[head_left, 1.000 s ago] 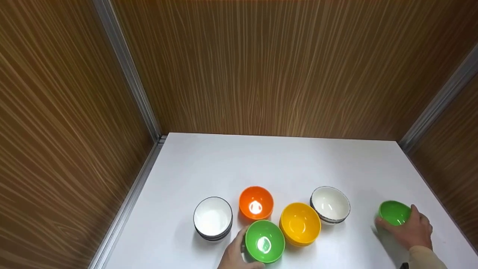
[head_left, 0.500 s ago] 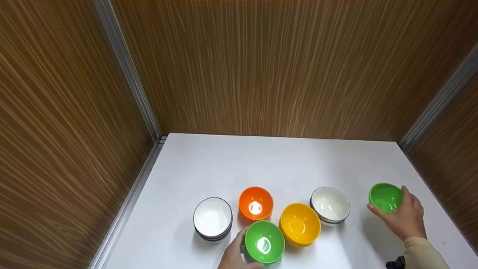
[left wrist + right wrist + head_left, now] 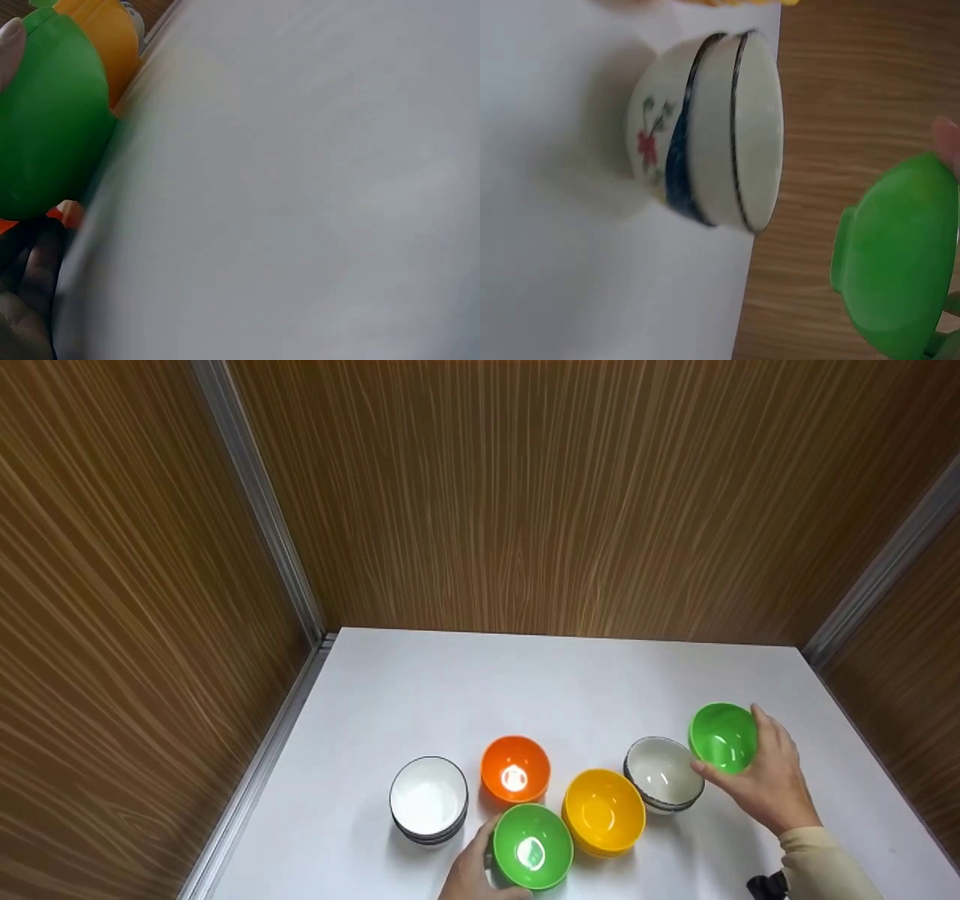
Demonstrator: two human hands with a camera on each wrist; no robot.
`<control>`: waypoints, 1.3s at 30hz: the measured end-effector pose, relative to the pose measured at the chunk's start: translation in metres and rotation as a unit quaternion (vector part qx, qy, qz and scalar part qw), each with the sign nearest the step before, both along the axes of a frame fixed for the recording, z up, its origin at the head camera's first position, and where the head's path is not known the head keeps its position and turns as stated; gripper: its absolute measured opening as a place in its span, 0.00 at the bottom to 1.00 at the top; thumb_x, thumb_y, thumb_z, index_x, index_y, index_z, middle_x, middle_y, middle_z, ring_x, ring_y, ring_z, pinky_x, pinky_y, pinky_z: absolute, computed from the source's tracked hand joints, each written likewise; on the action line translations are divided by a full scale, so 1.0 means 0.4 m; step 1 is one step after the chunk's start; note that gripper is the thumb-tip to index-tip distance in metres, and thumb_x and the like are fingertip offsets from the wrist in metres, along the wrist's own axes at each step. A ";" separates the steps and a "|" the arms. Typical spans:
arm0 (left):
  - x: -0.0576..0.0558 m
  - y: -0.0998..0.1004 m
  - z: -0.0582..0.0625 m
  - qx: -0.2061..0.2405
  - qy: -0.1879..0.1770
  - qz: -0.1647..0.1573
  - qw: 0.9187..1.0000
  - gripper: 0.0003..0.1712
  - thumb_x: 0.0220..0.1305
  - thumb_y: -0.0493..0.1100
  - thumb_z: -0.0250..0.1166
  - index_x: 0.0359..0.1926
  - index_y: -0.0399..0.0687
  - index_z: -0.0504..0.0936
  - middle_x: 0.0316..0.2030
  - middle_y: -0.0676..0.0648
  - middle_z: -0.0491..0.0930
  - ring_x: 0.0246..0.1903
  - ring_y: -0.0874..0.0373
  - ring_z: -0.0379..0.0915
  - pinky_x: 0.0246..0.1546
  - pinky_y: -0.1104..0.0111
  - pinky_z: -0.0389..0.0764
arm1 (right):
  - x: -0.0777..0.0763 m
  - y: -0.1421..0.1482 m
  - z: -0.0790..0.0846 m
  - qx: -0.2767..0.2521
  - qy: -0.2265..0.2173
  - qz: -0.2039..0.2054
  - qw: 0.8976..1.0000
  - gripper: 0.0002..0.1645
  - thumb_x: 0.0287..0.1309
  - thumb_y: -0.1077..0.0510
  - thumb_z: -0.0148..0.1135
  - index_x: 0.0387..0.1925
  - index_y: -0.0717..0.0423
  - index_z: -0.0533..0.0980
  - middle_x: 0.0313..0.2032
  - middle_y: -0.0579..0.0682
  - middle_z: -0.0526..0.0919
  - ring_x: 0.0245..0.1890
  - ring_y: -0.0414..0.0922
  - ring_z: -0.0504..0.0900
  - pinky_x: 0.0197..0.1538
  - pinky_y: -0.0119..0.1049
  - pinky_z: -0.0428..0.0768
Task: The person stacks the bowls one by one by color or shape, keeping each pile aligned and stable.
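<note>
My left hand (image 3: 478, 866) holds a green bowl (image 3: 532, 846) at its left side, thumb and fingers spread around it, near the table's front edge. A second green bowl (image 3: 723, 737) is gripped by my right hand (image 3: 769, 776) between thumb and fingers, raised above the table. This raised bowl is just right of a stack of two white bowls with dark rims (image 3: 663, 774); the right wrist view shows a flower pattern on the lower one (image 3: 651, 142). Yellow stacked bowls (image 3: 604, 811) stand directly right of the left-hand bowl, with an orange bowl (image 3: 514, 769) behind it.
A stack of white bowls with dark rims (image 3: 428, 799) stands on the left of the white table (image 3: 555, 682). Wood-grain panels (image 3: 525, 495) enclose the table at the back and both sides, with metal posts (image 3: 262, 502) at the corners.
My right hand has lifted its green bowl from the right side of the table and carried it left, close to the white bowls. My left hand stays on its green bowl.
</note>
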State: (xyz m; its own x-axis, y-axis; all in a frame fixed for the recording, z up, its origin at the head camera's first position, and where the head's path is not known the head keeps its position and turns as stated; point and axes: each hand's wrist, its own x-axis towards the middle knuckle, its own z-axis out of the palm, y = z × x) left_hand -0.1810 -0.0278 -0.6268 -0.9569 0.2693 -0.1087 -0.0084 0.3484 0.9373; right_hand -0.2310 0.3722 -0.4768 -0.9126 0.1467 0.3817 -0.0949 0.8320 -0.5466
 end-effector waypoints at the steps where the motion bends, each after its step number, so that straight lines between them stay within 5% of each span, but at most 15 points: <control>1: 0.000 0.000 0.001 -0.001 -0.002 0.002 1.000 0.67 0.23 0.63 0.77 0.68 0.68 0.51 0.57 0.66 0.64 0.51 0.66 0.65 0.55 0.58 0.66 | 0.000 -0.012 0.002 0.003 0.002 0.006 1.000 0.72 0.29 0.36 0.75 0.70 0.54 0.43 0.63 0.67 0.53 0.58 0.68 0.55 0.48 0.71 0.59; 8: 0.002 0.003 0.002 0.004 -0.011 0.003 1.000 0.67 0.22 0.63 0.77 0.67 0.71 0.50 0.58 0.67 0.63 0.53 0.66 0.64 0.57 0.56 0.63 | 0.002 -0.085 0.013 0.009 0.007 0.045 0.999 0.73 0.25 0.34 0.75 0.70 0.51 0.45 0.63 0.66 0.54 0.58 0.66 0.57 0.47 0.71 0.62; 16: -0.006 -0.001 -0.003 0.016 -0.019 -0.014 1.000 0.64 0.26 0.62 0.76 0.67 0.67 0.52 0.54 0.66 0.67 0.47 0.65 0.67 0.49 0.61 0.69 | 0.017 -0.176 0.007 0.017 0.006 0.102 0.995 0.72 0.25 0.34 0.75 0.70 0.46 0.46 0.64 0.61 0.54 0.59 0.62 0.59 0.49 0.68 0.64; 39: 0.001 -0.004 -0.008 0.023 0.015 -0.018 0.999 0.65 0.27 0.60 0.77 0.68 0.69 0.50 0.55 0.64 0.67 0.49 0.65 0.68 0.52 0.58 0.68 | 0.045 -0.404 -0.022 0.065 0.039 0.249 0.966 0.73 0.21 0.26 0.70 0.70 0.45 0.48 0.65 0.48 0.57 0.60 0.45 0.63 0.54 0.49 0.71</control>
State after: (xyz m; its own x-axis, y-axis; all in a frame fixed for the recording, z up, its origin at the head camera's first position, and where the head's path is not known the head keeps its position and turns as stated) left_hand -0.1806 -0.0294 -0.6299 -0.9489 0.3085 -0.0667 0.0320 0.3043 0.9520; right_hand -0.2132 0.2107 -0.4855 -0.8259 -0.3560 0.4372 -0.5367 0.7340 -0.4162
